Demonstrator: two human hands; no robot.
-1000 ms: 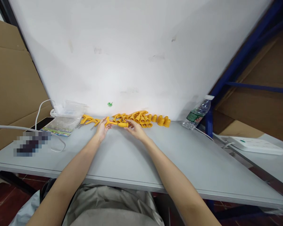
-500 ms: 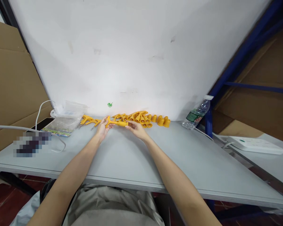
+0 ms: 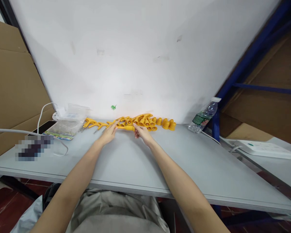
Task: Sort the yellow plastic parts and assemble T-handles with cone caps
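Observation:
Both my hands reach to the far side of a grey table (image 3: 140,165). Between them they hold a yellow plastic part (image 3: 126,127) with a T-shaped handle and a flared end. My left hand (image 3: 109,134) pinches its handle end, and my right hand (image 3: 142,132) pinches the flared end. Just behind lies a pile of the same yellow parts (image 3: 145,122) and several yellow caps (image 3: 167,124) along the white wall. More yellow handles with metal screws (image 3: 91,124) lie to the left.
A clear bag of small pieces (image 3: 64,126) and a white cable (image 3: 42,113) lie at the left. A plastic water bottle (image 3: 203,115) lies at the right by a blue rack post (image 3: 215,126). A white power strip (image 3: 264,149) rests on the neighbouring table. Cardboard stands at both sides.
Both hands have moved the yellow part a little farther from me and to the right, up against the pile. The left hand has shifted right along it.

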